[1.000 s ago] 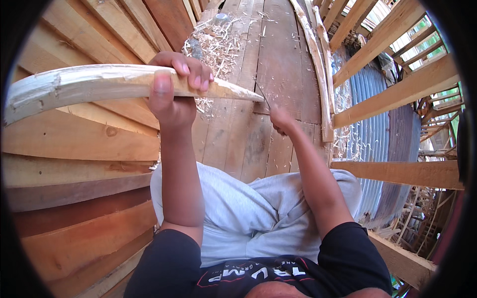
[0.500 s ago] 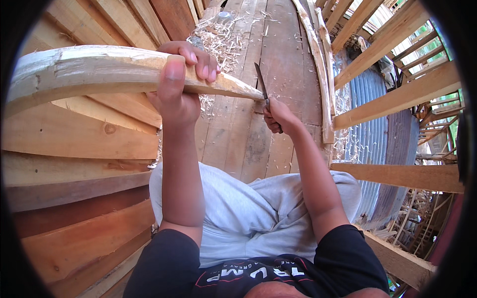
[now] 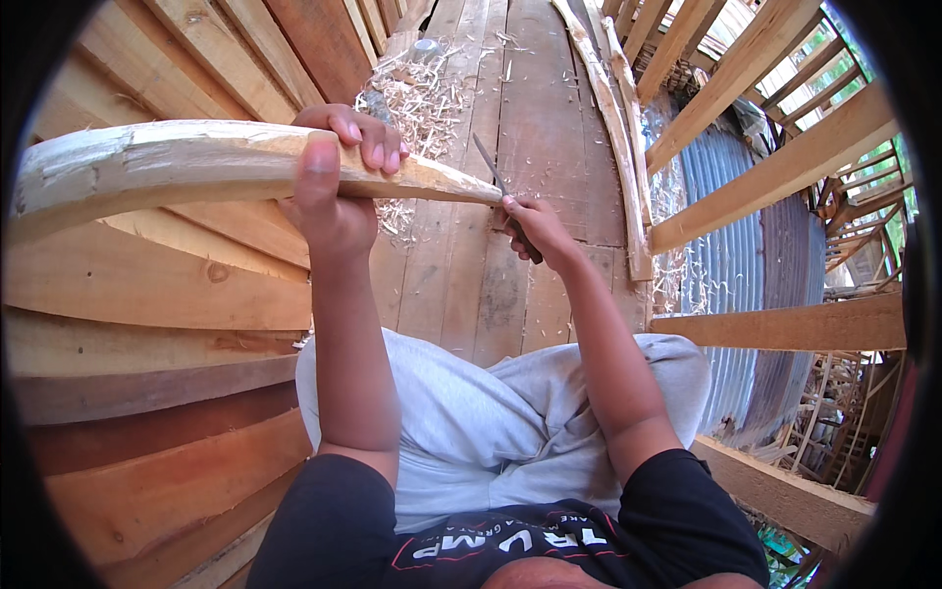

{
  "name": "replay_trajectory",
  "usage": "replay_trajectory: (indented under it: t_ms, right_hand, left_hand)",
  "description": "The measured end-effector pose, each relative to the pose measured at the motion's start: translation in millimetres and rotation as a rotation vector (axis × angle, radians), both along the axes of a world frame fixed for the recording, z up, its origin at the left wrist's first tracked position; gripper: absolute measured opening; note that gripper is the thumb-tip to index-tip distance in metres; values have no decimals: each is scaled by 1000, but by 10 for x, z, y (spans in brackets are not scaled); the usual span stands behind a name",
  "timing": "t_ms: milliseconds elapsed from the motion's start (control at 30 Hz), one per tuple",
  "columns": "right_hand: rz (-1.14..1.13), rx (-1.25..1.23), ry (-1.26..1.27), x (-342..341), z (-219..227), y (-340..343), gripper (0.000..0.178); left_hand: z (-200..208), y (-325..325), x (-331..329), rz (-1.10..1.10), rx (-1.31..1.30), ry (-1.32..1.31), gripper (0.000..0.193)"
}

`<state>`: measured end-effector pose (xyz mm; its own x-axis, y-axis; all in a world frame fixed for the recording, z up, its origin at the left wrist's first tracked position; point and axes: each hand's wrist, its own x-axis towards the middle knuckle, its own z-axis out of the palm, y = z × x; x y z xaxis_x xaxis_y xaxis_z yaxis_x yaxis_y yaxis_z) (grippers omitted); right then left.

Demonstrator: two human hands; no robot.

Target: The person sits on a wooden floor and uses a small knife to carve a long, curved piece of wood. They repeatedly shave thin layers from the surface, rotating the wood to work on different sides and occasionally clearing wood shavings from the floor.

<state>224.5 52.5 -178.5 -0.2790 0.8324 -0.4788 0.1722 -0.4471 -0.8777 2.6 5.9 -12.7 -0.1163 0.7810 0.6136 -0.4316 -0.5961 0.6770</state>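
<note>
A long pale wooden pole (image 3: 211, 162), bared of bark, runs in from the left edge and narrows to a point at its right end. My left hand (image 3: 339, 172) is wrapped round it, thumb along the near side and fingers over the far side. My right hand (image 3: 538, 226) is closed on the dark handle of a knife (image 3: 486, 157). The blade points away and slightly left, touching or very near the pole's tapered tip. The thumb of my right hand lies beside that tip. Both forearms reach forward over my crossed legs in light grey trousers.
Wood shavings (image 3: 427, 98) lie on the plank floor (image 3: 471, 285), beside a small grey cylindrical object (image 3: 426, 49). Stacked boards (image 3: 157, 280) form a wall at left. At right are a long peeled stick (image 3: 610, 128), wooden posts (image 3: 785, 201) and corrugated metal sheet (image 3: 721, 226).
The knife and my right hand have moved left, and the wrist has turned so the handle shows. The pole has shifted slightly left and nearer; its tip is now beside my right thumb.
</note>
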Motion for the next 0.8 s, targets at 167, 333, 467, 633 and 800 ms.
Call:
replay_trajectory:
  t_ms: [167,333,467,633,800]
  right_hand:
    - [-76,12,157,168,33,-9,34]
    - [-144,128,-61,-9,85,-75,31]
    - [-111,135,-122,13,50,-51,26]
    - [-214,18,25,54,-240,78,24]
    - [-111,-67,174,-32,-315,28,13]
  left_hand:
    - [16,31,111,-10,2,12,32]
    - [-79,97,5,-101,105,-110,25]
    - [-225,88,66,90,-45,-210,23]
    - [-364,573,199,112,-123,-204,41]
    - [-137,446,200,441,-165,-270,68]
